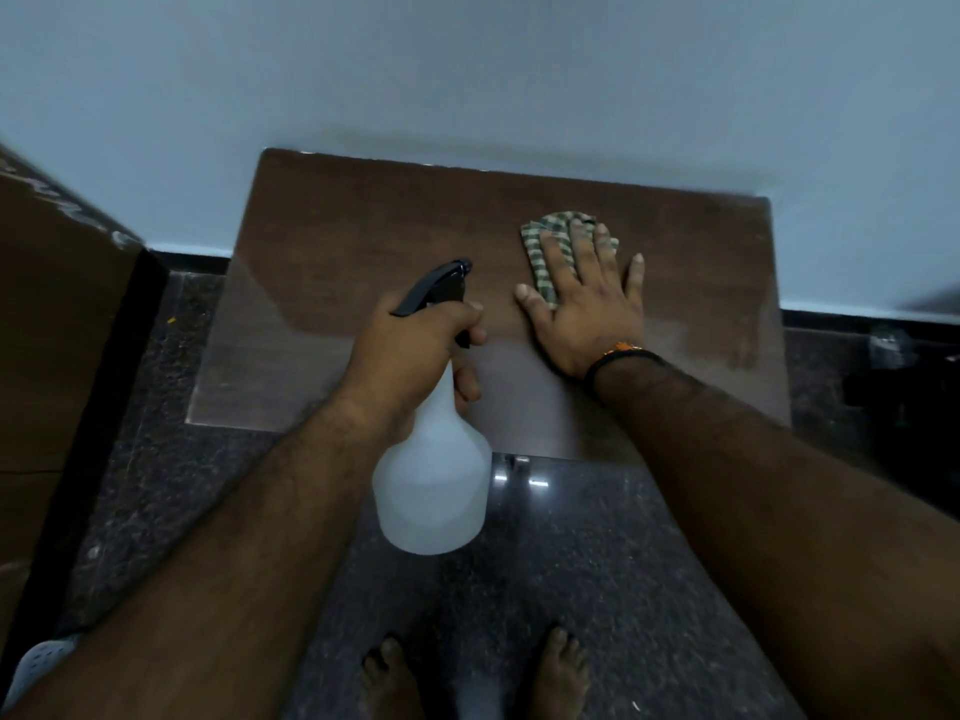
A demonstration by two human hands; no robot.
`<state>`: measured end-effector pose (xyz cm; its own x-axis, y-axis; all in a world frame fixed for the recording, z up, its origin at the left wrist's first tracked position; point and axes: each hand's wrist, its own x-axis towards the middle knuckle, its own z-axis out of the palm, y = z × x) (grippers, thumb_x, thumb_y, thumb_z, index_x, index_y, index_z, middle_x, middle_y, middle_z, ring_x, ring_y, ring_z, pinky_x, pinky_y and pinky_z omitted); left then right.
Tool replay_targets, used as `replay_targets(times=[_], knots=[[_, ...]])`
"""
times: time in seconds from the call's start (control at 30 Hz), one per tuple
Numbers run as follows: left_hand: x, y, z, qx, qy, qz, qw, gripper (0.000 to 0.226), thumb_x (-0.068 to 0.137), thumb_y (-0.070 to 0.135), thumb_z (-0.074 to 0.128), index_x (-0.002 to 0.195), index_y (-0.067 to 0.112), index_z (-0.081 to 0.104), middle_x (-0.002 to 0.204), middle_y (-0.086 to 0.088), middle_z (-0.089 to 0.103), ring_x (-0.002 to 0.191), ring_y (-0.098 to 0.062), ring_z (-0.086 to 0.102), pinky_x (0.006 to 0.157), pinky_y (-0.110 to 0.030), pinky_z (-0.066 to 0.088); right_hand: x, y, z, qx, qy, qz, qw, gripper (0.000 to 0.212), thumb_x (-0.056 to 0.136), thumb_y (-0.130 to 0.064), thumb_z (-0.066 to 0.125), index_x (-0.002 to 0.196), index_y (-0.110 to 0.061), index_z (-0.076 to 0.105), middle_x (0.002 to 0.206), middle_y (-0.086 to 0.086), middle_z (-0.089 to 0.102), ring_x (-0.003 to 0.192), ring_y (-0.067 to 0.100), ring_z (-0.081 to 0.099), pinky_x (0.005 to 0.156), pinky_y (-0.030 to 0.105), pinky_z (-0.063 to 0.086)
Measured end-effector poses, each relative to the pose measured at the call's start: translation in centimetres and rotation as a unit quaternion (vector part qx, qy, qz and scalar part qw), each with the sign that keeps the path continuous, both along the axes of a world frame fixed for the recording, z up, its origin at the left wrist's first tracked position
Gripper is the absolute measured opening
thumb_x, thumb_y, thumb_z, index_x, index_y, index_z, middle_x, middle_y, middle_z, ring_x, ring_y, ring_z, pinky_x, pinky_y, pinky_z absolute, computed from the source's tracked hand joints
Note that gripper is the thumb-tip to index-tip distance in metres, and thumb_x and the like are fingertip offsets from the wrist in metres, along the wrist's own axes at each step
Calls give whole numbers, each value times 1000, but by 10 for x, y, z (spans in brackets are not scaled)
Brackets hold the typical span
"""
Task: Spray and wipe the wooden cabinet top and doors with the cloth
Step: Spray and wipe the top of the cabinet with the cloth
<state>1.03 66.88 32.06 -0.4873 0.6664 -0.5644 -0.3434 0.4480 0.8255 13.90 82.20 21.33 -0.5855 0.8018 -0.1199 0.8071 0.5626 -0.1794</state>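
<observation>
The wooden cabinet top (363, 241) is seen from above, set against a pale wall, with dark speckled stone floor around it. The white spray bottle (434, 491) is held over the near edge of the cabinet top by the left hand (415, 356), which is closed around the bottle's neck below the black trigger head (436, 285), the nozzle aimed toward the middle of the top. On the far right part of the cabinet top, the checked cloth (553, 246) is pressed flat under the right hand (587, 298), fingers spread and palm down.

The wiping of the top appears to be the step in hand, with the sprayer kept ready. The next move is judged to call for a pass of the cloth toward the unwiped left part of the top, or a fresh spray there first.

The cabinet doors are hidden below the top. The edges of the frame are blurred, and a brown object left of the cabinet is cut off and cannot be identified.
</observation>
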Motion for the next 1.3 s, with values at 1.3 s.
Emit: replay_targets(times=[1.3], knots=[[120, 118, -11, -21, -42, -121, 991, 8, 95, 13, 64, 90, 7, 65, 80, -12, 68, 38, -26, 52, 47, -32, 45, 121, 128, -3, 8, 26, -125, 992, 72, 99, -67, 25, 160, -30, 15, 168, 6, 5, 154, 27, -2, 123, 55, -1]])
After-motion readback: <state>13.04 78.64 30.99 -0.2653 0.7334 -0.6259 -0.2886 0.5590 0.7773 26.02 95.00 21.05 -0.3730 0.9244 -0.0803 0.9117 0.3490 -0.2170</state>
